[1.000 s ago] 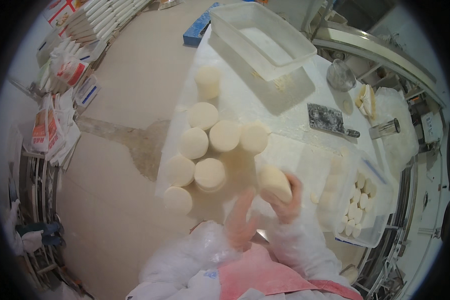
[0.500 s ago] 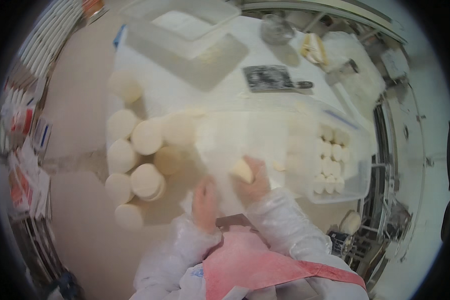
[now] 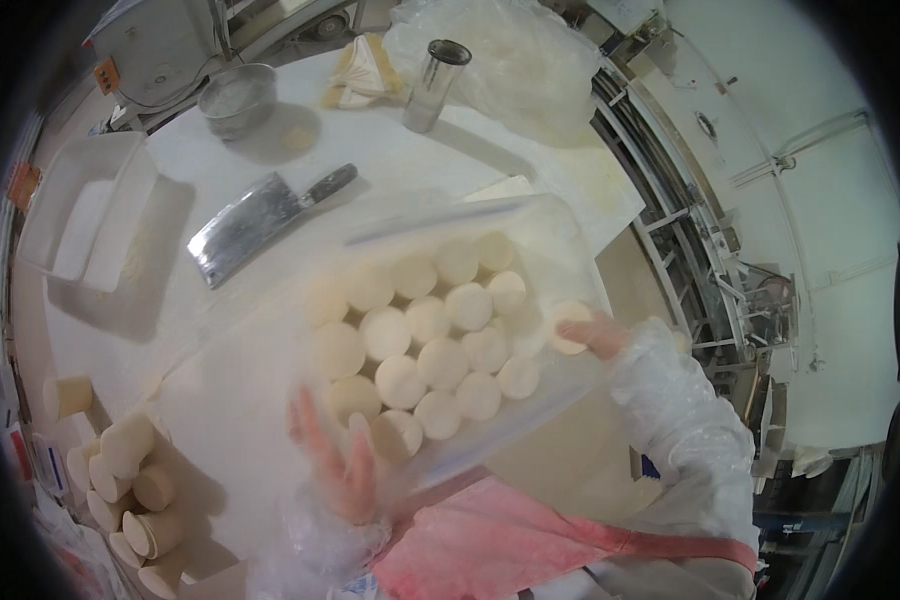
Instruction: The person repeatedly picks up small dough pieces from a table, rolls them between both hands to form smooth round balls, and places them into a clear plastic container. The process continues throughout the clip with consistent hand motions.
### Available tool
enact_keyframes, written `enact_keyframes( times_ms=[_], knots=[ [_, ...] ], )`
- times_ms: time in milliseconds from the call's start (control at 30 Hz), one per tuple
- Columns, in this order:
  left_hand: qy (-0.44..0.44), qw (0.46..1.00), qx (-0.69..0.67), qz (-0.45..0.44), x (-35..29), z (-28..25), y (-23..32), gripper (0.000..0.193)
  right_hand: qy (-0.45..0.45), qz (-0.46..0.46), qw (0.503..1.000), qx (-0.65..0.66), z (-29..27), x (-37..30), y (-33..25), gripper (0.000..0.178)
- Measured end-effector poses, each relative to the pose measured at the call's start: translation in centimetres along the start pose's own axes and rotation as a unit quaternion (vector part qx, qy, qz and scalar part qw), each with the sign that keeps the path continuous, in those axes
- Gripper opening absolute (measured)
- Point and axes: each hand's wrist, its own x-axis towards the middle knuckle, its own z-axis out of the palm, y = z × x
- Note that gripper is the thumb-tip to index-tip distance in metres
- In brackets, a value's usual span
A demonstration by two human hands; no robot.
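A translucent plastic bin (image 3: 555, 235) in front of me holds rows of pale, round-topped dough pieces (image 3: 443, 363). At its near left side is my left hand (image 3: 338, 460), empty, fingers spread close to the bin's edge and the nearest pieces. Over the bin's right end, my right hand (image 3: 600, 337) grips a round dough piece (image 3: 571, 328) with its fingertips. Several more dough pieces (image 3: 128, 447) stand in a cluster at the table's left edge. Motion slightly smears the bin and my left hand.
Beyond the bin lies a broad cleaver (image 3: 255, 225) on the white table (image 3: 135, 325). A second plastic bin (image 3: 85, 215) stands far left. At the back are a metal bowl (image 3: 237, 102), a yellow-and-white packet (image 3: 365, 72), a clear cylinder (image 3: 433, 90) and plastic sheeting (image 3: 500, 60).
My view has swung right, bringing the bin to the middle. My hands have moved apart: the right, with a dough piece, to the bin's far right end, the left to its near left side, fingers spread.
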Motion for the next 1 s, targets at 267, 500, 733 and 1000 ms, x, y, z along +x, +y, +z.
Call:
enact_keyframes(
  times_ms=[267,500,733,1000],
  knots=[
    [0.000,0.995,0.045,-0.084,-0.1,1.5,0.0,0.065,-0.123,0.121,0.985,0.010,0.1,9.8,7.9,0.060],
    [0.083,0.995,-0.060,-0.017,-2.8,-3.5,-2.6,0.058,0.219,-0.089,0.865,-0.442,8.5,2.3,-5.3,0.052],
    [0.315,0.890,-0.249,-0.217,-5.4,-16.1,-10.8,0.059,-0.343,-0.322,0.867,-0.164,44.9,-0.6,-12.3,0.037],
    [0.337,0.883,-0.269,-0.184,-1.8,-21.6,-13.5,0.028,-0.200,-0.364,0.880,-0.230,59.9,-0.3,-8.1,0.053]
  ],
)
